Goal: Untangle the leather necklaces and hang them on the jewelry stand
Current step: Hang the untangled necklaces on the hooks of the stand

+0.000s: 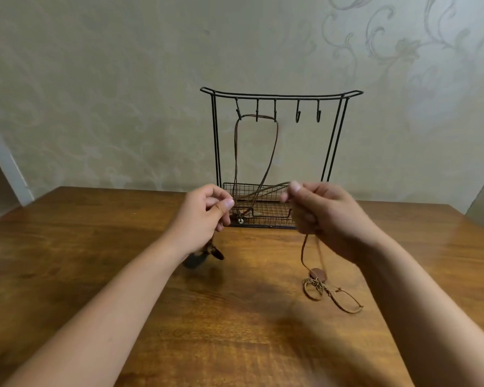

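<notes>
A black wire jewelry stand (330,152) stands at the table's far edge, with several hooks under its top bar. One brown leather necklace (275,146) hangs across the left hooks, its pendant down in the mesh tray. In front of the stand, my left hand (207,210) and my right hand (324,216) each pinch a brown leather cord (263,191) stretched between them. A dark feather-like pendant (204,254) dangles below my left hand. From my right hand, cord drops to a round brown pendant with wire loops (317,277) lying on the table.
The wooden table (95,261) fills the lower view, its right edge angling away near the wall. A patterned wall rises directly behind the stand. The two right hooks (308,114) of the stand carry nothing.
</notes>
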